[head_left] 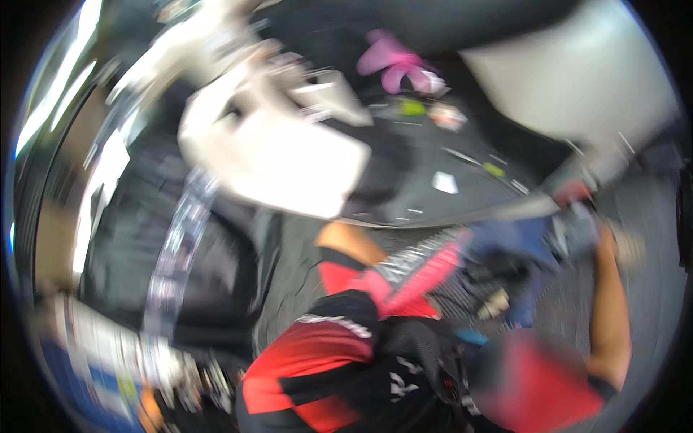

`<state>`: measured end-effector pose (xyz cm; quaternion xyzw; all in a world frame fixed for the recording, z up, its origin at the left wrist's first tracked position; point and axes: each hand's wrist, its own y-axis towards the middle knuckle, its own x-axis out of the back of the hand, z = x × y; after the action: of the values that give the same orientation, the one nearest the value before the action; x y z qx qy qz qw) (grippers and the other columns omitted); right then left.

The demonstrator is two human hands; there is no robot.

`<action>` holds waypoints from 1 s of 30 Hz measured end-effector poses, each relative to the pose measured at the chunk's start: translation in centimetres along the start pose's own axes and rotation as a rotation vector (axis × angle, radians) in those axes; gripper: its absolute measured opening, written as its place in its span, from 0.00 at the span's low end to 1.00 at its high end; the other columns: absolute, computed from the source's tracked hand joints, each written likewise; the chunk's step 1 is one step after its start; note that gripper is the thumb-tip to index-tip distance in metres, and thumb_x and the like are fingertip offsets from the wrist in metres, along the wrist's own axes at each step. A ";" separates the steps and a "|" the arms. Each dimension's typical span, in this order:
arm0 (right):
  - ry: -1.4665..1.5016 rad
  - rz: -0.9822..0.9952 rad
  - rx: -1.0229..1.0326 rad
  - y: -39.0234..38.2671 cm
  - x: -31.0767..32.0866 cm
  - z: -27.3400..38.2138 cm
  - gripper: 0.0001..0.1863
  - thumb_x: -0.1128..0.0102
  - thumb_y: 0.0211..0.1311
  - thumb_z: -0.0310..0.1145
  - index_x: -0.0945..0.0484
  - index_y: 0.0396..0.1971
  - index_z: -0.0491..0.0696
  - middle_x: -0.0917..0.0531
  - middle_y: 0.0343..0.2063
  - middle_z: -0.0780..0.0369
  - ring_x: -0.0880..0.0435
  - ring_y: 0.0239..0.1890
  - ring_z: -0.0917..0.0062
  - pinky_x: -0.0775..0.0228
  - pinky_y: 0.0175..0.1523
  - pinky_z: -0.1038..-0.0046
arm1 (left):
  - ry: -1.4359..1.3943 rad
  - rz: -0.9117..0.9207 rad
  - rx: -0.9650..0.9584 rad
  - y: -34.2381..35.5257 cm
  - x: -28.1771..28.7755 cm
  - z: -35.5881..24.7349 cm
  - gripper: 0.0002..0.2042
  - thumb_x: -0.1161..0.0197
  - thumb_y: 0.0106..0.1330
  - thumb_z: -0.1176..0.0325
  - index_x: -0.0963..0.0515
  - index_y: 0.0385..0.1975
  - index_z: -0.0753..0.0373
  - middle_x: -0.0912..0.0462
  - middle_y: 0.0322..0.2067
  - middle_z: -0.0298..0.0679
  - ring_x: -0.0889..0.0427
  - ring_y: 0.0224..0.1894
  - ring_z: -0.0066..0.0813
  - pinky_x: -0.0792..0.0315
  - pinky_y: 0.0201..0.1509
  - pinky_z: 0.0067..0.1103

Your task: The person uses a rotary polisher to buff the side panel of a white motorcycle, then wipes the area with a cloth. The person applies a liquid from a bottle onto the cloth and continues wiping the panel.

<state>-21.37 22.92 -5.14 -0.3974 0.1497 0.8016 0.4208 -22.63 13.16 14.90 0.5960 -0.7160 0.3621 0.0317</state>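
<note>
The picture is heavily smeared. A bare arm at right ends in what seems my right hand [600, 238], beside a dark grey object [570, 234] and bunched blue fabric [505, 242]; its fingers cannot be made out. Red and black clothing [310, 368] fills the lower middle, with a printed pink piece [411, 278] above it and bare skin [350, 238] partly behind. I cannot make out my left hand. A smooth blur of red and grey [541, 379] lies at lower right.
A white angular piece [274, 159] and a dark grey surface [419, 198] span the upper middle, with a pink petal-shaped object [397, 68], a white card [445, 182] and small tools. A pale panel [570, 72] is upper right. A clear strip [177, 252] crosses black material at left.
</note>
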 end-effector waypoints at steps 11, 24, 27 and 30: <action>-0.264 0.131 -0.111 3.0 2.4 1.4 0.19 0.32 0.54 0.27 0.17 0.48 0.43 0.14 0.42 0.63 0.15 0.46 0.77 0.22 0.53 0.71 | 0.031 -0.095 -0.075 -2.1 -2.1 6.1 0.29 0.29 0.66 0.56 0.23 0.62 0.67 0.21 0.59 0.42 0.20 0.56 0.30 0.25 0.60 0.27; -0.296 0.125 -0.106 3.3 5.8 3.1 0.23 0.33 0.53 0.28 0.20 0.52 0.43 0.16 0.45 0.63 0.17 0.49 0.75 0.23 0.56 0.69 | -0.013 0.026 -0.192 0.4 -3.7 7.0 0.30 0.27 0.65 0.55 0.23 0.62 0.67 0.21 0.60 0.41 0.19 0.55 0.28 0.25 0.60 0.25; -0.237 0.086 -0.130 2.4 6.7 2.2 0.24 0.34 0.53 0.28 0.21 0.53 0.43 0.16 0.46 0.63 0.17 0.50 0.75 0.23 0.56 0.69 | -0.171 -0.090 -0.145 0.8 -4.0 7.7 0.31 0.25 0.62 0.55 0.23 0.60 0.67 0.19 0.56 0.39 0.19 0.52 0.27 0.24 0.58 0.25; -0.105 0.056 -0.101 0.4 5.2 1.7 0.25 0.34 0.53 0.29 0.22 0.54 0.43 0.17 0.47 0.62 0.17 0.50 0.75 0.23 0.57 0.69 | -0.384 -0.211 -0.122 1.4 -4.3 6.4 0.32 0.21 0.56 0.56 0.24 0.58 0.67 0.15 0.48 0.37 0.19 0.48 0.25 0.22 0.54 0.24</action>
<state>-24.32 26.53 -8.07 -0.3712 0.0981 0.8392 0.3851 -20.14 13.15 7.48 0.7226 -0.6632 0.1927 -0.0315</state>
